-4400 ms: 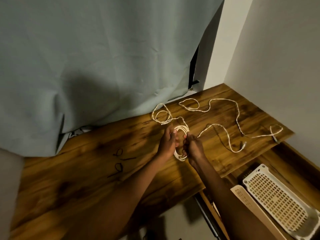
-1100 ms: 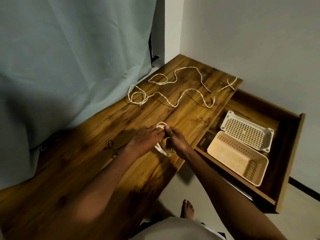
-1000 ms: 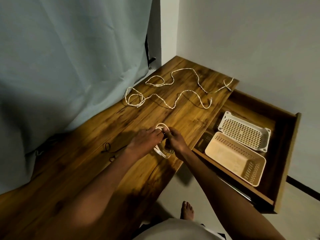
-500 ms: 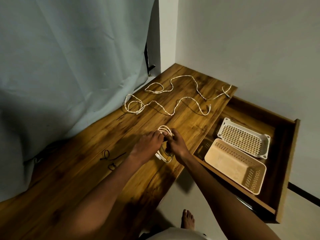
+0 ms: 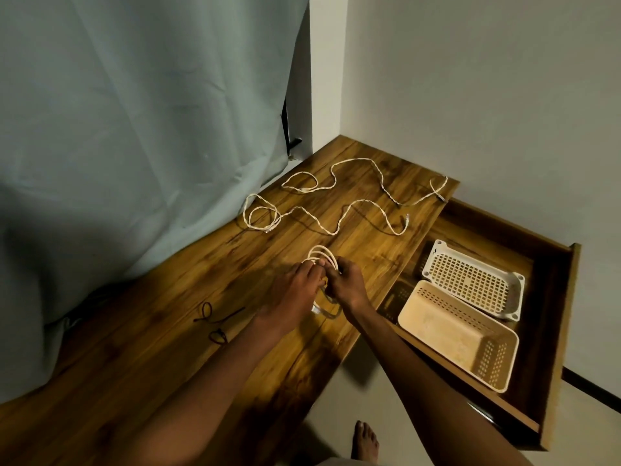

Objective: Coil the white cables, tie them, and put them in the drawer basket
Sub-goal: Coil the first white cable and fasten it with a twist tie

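A coiled white cable point(image 5: 322, 258) rests on the wooden desk point(image 5: 168, 348), held between both hands. My left hand point(image 5: 294, 295) grips its left side and my right hand point(image 5: 346, 285) pinches its right side, fingers meeting over the coil. Its lower loops and a plug end show beneath the hands. Loose white cables point(image 5: 349, 196) sprawl over the far end of the desk. An open drawer holds a white perforated basket point(image 5: 470, 279) and a beige basket point(image 5: 457, 334).
Two black ties point(image 5: 215, 322) lie on the desk left of my hands. A pale curtain point(image 5: 134, 129) hangs behind the desk. The drawer's front panel point(image 5: 559, 348) juts out at the right. A bare foot point(image 5: 366, 440) stands on the floor below.
My hands stay on the coil and keep working it in place; the fingers have shifted slightly. The camera view has tilted, with the desk lower in frame.
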